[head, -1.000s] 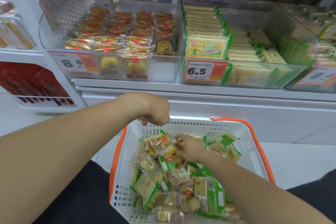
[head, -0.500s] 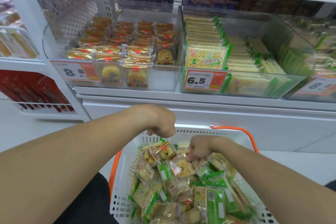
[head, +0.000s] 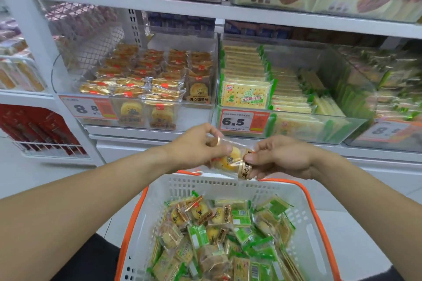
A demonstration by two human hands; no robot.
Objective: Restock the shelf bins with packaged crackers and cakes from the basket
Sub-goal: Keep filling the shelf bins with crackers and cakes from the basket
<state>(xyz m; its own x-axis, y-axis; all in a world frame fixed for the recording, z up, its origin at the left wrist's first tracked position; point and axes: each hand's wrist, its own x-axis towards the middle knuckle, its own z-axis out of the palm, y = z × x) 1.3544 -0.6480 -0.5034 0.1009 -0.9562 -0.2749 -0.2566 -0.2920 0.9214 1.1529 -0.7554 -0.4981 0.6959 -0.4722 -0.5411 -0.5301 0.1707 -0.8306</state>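
head: hands (head: 235, 155), cake packet (head: 230, 159) above basket rim (head: 219, 180)

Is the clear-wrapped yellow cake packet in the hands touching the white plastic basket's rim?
Cannot tell. In the head view the clear-wrapped yellow cake packet, pinched by the left hand and right hand, overlaps the white plastic basket rim; no gap or contact shows.

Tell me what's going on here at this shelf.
A person is restocking snacks. Both hands hold one wrapped cake above the basket: the left hand pinches one end, the right hand the other. The basket holds more cakes and green cracker packs. The cake bin, priced 8.8, is straight ahead.
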